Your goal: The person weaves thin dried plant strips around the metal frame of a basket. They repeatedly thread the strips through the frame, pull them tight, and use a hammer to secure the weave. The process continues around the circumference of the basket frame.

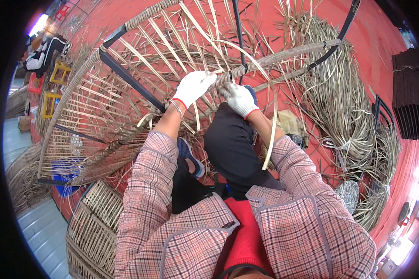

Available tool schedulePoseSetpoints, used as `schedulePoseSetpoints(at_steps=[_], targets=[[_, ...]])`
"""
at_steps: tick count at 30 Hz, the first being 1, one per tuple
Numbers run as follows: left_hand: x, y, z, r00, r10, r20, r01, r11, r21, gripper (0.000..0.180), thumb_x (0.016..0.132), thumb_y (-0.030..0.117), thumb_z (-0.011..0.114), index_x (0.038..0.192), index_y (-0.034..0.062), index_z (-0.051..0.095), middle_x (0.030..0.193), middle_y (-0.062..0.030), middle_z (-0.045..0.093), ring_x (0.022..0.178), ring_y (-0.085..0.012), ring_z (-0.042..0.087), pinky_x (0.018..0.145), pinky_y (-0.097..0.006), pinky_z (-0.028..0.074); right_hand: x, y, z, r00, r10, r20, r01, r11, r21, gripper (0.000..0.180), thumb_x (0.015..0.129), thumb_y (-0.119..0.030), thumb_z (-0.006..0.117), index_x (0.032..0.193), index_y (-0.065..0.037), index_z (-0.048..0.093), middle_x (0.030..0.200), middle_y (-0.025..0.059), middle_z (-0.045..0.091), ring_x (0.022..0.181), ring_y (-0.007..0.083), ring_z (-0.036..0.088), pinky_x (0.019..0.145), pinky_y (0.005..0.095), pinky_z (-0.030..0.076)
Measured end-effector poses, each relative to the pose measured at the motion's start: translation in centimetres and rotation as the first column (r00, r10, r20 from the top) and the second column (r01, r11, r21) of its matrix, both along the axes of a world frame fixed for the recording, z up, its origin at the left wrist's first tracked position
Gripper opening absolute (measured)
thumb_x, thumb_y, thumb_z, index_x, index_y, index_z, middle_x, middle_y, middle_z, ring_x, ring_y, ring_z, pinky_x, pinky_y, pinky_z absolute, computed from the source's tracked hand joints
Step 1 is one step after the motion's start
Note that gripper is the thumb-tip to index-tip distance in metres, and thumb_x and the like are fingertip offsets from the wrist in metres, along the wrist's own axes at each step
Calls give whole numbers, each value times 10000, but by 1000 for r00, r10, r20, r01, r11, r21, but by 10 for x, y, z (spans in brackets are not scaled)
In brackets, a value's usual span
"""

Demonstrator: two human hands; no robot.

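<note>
A half-woven chair frame (118,74) of dark metal bars and pale rattan-like strips leans across my lap, its long rail (284,57) wound with strip. My left hand (191,88), in a white knit glove with a red cuff, is closed on this wrapped rail, thumb along its top. Just to the right, my gloved right hand (239,99) has its fingers curled against the rail's underside; what they pinch is hidden. A loose pale strip (275,104) arches over the rail and hangs down past my right forearm.
Long bundles of dry strips (335,88) lie at the right, with scraps over the red floor (372,37). A woven panel (93,228) stands at lower left near a blue tub (66,172). Dark stacked pieces (410,93) are at far right. Yellow crates (51,104) sit far left.
</note>
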State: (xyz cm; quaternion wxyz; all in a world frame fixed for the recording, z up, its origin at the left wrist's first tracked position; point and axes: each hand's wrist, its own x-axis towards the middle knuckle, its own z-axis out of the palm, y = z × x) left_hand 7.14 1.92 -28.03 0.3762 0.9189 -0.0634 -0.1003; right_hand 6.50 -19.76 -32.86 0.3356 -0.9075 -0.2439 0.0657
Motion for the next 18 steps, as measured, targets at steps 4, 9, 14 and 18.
schedulePoseSetpoints(at_steps=[4,9,14,18], targets=[[-7,-5,6,992,-4,123,6,1000,-12,366,1020,347,597,1109,22,737,970,-175,741,944,-312,713,877,-365,526,-26,5,28,997,-63,-51,66,996,55,299,1012,-301,522,953,-48,671,913,231,699,904,423,683,814,510,534],[-19,-13,12,963,96,251,-50,982,-184,197,976,207,673,1075,60,759,1016,-113,745,970,-251,720,894,-339,533,-22,7,71,917,-121,-381,202,963,179,411,1012,-362,499,949,-2,686,813,245,682,877,421,694,800,489,518],[-23,-18,12,994,54,96,-26,964,-265,236,885,150,789,1101,69,740,1019,-68,730,980,-174,687,893,-325,528,10,8,92,991,123,-48,-112,974,196,265,989,-226,558,904,-18,699,778,154,684,705,309,677,654,433,530],[-21,-32,13,966,246,-75,-257,924,-283,228,861,185,819,1024,51,733,876,-33,729,804,-144,668,773,-326,536,17,2,85,926,73,-371,80,921,381,296,988,-291,597,951,-13,692,775,88,664,655,233,646,601,394,524]])
